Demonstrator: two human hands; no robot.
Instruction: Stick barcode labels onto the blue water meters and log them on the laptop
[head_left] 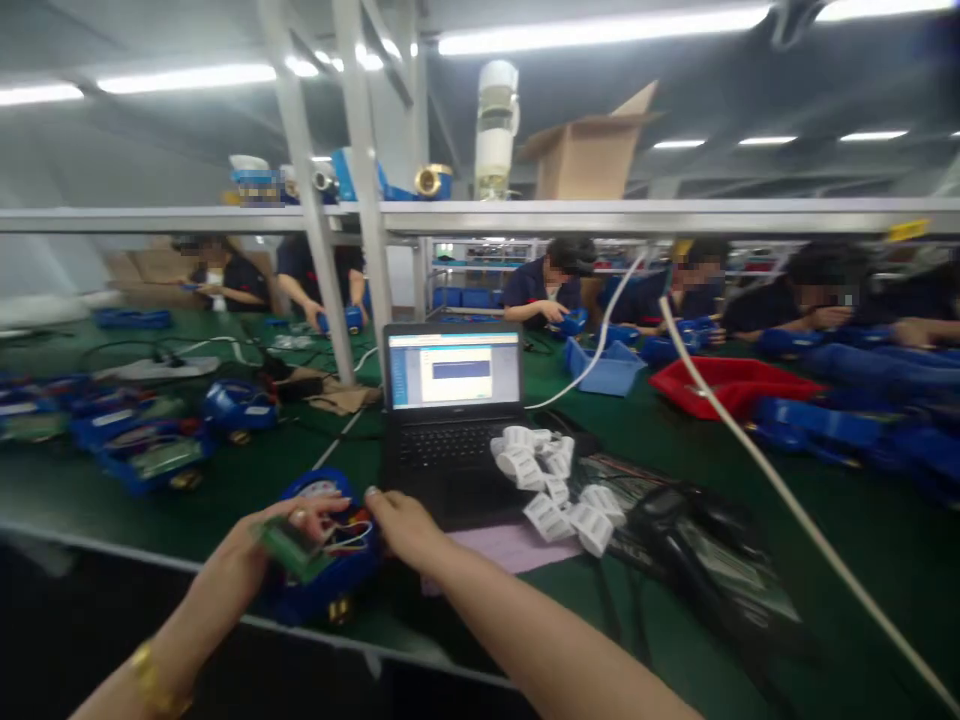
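My left hand (259, 545) is closed on a small green circuit board (294, 546), pinched between thumb and fingers above a blue meter housing (322, 580) at the near table edge. Thin wires (352, 535) run from the board into the housing. My right hand (401, 525) rests on the right side of the same blue housing, fingers curled against it, just in front of an open black laptop (450, 420).
White paper labels (555, 480) lie in a pile right of the laptop, with a black cable bundle (682, 520) beyond. More blue meters (150, 440) sit at left. A red tray (731, 385), a blue bin (607, 368) and several seated workers line the far side.
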